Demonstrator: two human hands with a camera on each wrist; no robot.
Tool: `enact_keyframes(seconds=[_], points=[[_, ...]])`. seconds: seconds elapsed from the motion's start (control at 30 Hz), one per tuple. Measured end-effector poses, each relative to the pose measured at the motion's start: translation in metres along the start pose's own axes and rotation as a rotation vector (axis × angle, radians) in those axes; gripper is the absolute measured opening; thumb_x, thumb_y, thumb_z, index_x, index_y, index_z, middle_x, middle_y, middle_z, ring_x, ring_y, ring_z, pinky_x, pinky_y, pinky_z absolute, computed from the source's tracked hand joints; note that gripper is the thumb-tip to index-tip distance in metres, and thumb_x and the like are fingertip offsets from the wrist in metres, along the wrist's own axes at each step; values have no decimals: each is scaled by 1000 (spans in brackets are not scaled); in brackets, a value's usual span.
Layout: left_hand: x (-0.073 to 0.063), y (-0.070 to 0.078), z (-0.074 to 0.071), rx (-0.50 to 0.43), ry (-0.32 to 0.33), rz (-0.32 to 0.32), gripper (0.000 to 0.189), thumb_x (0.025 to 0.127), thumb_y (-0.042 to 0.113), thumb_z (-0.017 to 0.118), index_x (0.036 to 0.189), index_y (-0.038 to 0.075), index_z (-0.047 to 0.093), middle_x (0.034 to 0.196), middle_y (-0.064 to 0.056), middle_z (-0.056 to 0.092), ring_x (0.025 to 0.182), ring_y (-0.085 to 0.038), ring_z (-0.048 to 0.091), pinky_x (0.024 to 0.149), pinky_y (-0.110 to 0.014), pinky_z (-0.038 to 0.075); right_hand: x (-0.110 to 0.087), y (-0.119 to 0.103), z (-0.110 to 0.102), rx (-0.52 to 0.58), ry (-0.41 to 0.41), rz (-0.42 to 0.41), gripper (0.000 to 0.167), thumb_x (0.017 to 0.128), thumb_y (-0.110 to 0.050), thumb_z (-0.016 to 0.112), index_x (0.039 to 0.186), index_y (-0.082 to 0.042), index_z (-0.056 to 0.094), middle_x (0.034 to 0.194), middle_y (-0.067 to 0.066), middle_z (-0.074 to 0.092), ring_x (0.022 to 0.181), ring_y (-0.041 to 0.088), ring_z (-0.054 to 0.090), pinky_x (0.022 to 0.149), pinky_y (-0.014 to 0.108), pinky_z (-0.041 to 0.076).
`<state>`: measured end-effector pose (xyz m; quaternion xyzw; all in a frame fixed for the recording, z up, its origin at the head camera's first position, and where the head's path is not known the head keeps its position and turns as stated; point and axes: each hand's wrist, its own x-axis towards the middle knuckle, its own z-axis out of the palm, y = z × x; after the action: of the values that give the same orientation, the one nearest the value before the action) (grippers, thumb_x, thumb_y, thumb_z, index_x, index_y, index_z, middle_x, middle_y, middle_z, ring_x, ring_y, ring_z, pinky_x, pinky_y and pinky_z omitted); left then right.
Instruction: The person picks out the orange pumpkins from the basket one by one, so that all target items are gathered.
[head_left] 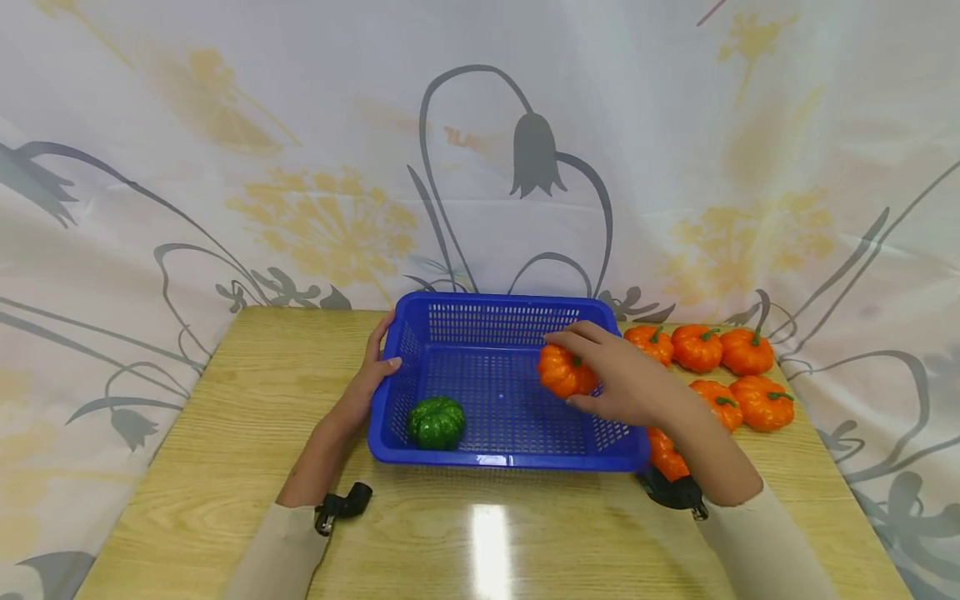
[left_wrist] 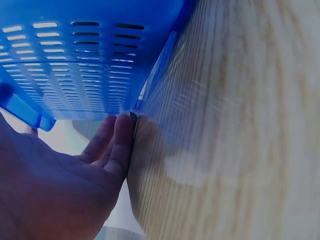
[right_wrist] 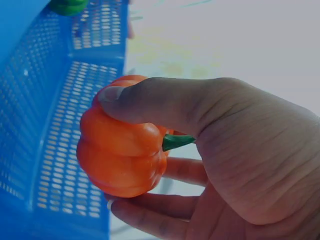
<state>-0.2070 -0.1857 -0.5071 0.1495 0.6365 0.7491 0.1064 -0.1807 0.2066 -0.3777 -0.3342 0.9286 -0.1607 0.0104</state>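
A blue plastic basket point(head_left: 450, 457) with slotted walls stands on the wooden table. My left hand point(head_left: 366, 388) grips its left side, thumb over the rim and fingers along the outer wall; the left wrist view shows those fingers point(left_wrist: 120, 142) low against the wall. Over the basket's right part, my right hand point(head_left: 626, 379) holds a small orange pumpkin point(head_left: 561, 372) between thumb and fingers. Its green stem point(right_wrist: 176, 142) points toward the palm in the right wrist view. A dark green pumpkin point(head_left: 437, 422) lies in the basket's front left corner.
Several more orange pumpkins point(head_left: 761, 403) sit on the table right of the basket, some partly hidden by my right forearm. Behind the table point(head_left: 247, 367) hangs a pale cloth point(head_left: 337, 125) with flower prints.
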Motion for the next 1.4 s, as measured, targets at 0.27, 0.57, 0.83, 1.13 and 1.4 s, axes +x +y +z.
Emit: enact_keyframes(seconds=[0.27, 0.57, 0.83, 1.13, 1.4], points=[[1, -1, -1, -12, -1, 0, 76, 108, 15, 39, 171, 26, -2, 169, -23, 21, 129, -41, 53, 96, -37, 57, -38, -1, -7, 38, 99, 72, 80, 85, -20, 87, 156, -17, 51, 155, 10, 50, 129, 39, 61, 98, 57, 56], [1, -1, 0, -28, -23, 11, 74, 108, 15, 38, 170, 31, 0, 170, -23, 20, 134, -43, 49, 99, -38, 55, -71, -3, -6, 2, 180, 79, 81, 82, -13, 89, 154, -21, 53, 151, 7, 52, 111, 25, 66, 84, 46, 59], [2, -2, 0, -19, -27, 21, 74, 109, 15, 37, 171, 28, -2, 170, -22, 18, 135, -43, 48, 99, -37, 55, -93, 0, 0, -21, 231, 94, 82, 81, -16, 91, 154, -21, 53, 148, 3, 54, 116, 24, 65, 89, 50, 59], [2, -2, -1, -24, -26, 17, 76, 108, 16, 38, 171, 28, -3, 170, -22, 20, 135, -48, 45, 99, -39, 55, -123, 8, -1, -83, 279, 124, 89, 71, -13, 95, 151, -18, 56, 146, 6, 56, 119, 28, 62, 85, 53, 57], [2, -3, -2, -22, -9, 7, 76, 107, 16, 39, 171, 27, -2, 170, -21, 20, 134, -45, 47, 98, -36, 55, -143, 24, 8, -106, 275, 143, 90, 68, -16, 99, 148, -13, 57, 137, 6, 59, 112, 28, 62, 81, 54, 56]])
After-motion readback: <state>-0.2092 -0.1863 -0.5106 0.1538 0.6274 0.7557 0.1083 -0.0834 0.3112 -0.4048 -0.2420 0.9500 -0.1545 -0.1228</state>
